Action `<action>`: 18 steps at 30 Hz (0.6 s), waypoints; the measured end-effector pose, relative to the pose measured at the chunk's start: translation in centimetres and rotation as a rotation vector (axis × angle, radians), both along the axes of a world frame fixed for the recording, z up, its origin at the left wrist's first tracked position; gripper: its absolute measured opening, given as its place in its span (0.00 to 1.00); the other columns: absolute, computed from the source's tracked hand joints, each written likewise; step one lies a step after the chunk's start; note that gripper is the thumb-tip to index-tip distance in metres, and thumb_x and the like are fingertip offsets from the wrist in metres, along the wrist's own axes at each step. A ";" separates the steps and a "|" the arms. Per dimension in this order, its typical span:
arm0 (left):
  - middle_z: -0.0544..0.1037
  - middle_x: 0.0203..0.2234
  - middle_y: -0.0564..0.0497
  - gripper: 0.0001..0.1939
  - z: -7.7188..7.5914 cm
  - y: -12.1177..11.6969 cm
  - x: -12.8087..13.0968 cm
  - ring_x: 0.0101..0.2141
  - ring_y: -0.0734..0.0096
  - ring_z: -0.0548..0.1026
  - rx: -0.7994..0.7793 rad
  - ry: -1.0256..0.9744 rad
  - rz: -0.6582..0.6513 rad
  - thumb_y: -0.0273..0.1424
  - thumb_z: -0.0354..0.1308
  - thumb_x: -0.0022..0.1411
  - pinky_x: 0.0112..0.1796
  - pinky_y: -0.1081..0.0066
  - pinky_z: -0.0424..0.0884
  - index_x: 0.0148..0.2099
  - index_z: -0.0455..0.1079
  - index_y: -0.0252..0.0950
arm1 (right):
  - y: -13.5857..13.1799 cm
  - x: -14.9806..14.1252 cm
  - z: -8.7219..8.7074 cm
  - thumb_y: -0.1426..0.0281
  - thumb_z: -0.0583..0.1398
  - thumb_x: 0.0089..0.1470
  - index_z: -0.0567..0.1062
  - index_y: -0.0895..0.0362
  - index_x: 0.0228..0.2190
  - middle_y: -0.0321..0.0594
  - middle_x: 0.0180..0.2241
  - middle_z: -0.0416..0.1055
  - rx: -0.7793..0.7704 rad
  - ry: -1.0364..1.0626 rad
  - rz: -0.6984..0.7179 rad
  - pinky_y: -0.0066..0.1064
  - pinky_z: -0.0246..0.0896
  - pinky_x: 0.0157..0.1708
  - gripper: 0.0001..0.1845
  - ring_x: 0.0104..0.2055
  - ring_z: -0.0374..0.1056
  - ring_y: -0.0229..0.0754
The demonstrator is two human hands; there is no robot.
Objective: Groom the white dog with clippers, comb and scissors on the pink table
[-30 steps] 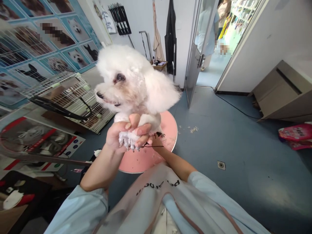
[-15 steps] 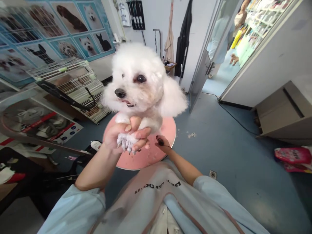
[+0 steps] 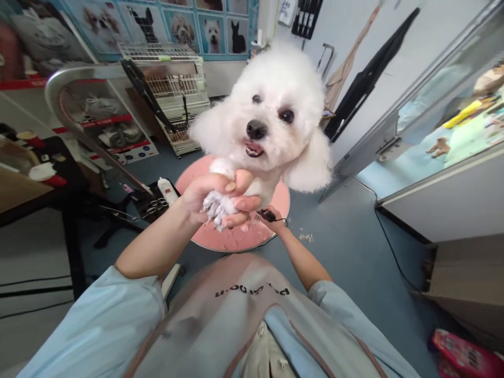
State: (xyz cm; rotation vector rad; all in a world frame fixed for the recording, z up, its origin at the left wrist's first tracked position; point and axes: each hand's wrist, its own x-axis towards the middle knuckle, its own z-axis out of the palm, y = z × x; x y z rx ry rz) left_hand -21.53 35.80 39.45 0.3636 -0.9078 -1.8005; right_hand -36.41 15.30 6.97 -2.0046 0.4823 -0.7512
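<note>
A small white fluffy dog point(image 3: 271, 113) stands on a round pink grooming table point(image 3: 277, 207) and faces me with its mouth slightly open. My left hand point(image 3: 214, 197) is closed around the dog's front paw point(image 3: 216, 206), lifting it toward me. Just below and to the right of the paw, my right hand point(image 3: 275, 219) grips a small black tool point(image 3: 268, 214) with a thin cord. Most of that hand's fingers are hidden behind the paw and my left hand.
A wire cage point(image 3: 173, 84) stands at the back left under dog posters. A tray with scissors and a white bottle point(image 3: 167, 190) lies left of the table. A dark desk point(image 3: 35, 184) is at far left. An open door point(image 3: 378, 142) and cabinet point(image 3: 468, 278) are right.
The dog has turned its head from facing left to facing me. My view has swung left and tilted. My left hand keeps hold of the paw; my right hand stays beside it.
</note>
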 end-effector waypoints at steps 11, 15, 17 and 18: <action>0.63 0.20 0.56 0.17 -0.5 0.1 -1.6 0.14 0.79 0.67 -0.015 -0.064 0.162 0.31 0.53 0.49 0.27 0.67 0.71 0.23 0.44 0.35 | -1.7 -1.4 0.5 0.69 0.62 0.45 0.70 0.55 0.43 0.45 0.45 0.74 0.035 -0.143 -0.007 0.41 0.63 0.51 0.19 0.48 0.70 0.45; 0.62 0.20 0.56 0.15 -0.7 0.0 -1.8 0.13 0.79 0.66 -0.008 -0.109 0.211 0.30 0.49 0.49 0.26 0.66 0.72 0.25 0.41 0.36 | -2.5 -0.7 -1.4 0.66 0.64 0.43 0.72 0.56 0.39 0.44 0.41 0.76 0.069 -0.060 0.027 0.41 0.66 0.48 0.18 0.44 0.72 0.45; 0.62 0.21 0.56 0.16 -0.7 0.0 -1.8 0.14 0.80 0.67 -0.008 -0.090 0.191 0.30 0.49 0.50 0.28 0.67 0.72 0.25 0.40 0.36 | -2.5 -0.9 -2.7 0.65 0.64 0.42 0.72 0.56 0.37 0.43 0.39 0.76 0.081 -0.038 0.001 0.40 0.68 0.46 0.18 0.41 0.72 0.45; 0.62 0.21 0.56 0.17 -0.7 0.0 -1.8 0.15 0.80 0.68 -0.014 -0.076 0.178 0.30 0.50 0.50 0.29 0.67 0.72 0.25 0.40 0.36 | -2.4 -1.2 -3.1 0.64 0.65 0.41 0.72 0.56 0.36 0.43 0.37 0.76 0.083 -0.036 -0.019 0.41 0.68 0.45 0.18 0.40 0.73 0.44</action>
